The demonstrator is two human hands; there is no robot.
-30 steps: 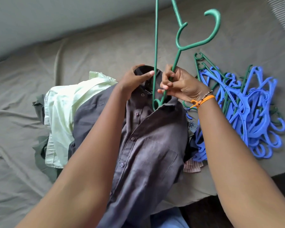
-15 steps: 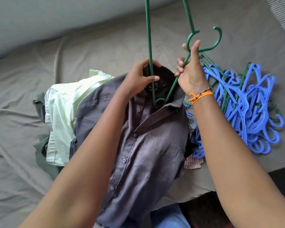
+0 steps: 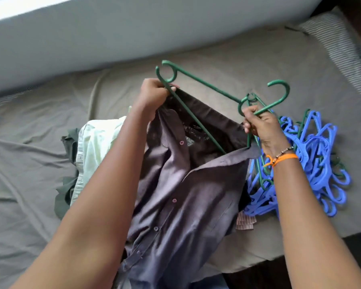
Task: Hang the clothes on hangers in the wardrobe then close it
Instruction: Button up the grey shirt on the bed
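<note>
Bare grey-sheeted bed open to the left and beyond the clothes, heap of blue plastic hangers crowding the right side, pale green shirt and dark green garment piled left of the grey button-up shirt, pale wall closing off the far side

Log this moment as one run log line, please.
step: fitting green hanger into grey shirt collar | left hand: grips collar, hanger end | right hand: holds hanger neck | wardrobe: unseen
</note>
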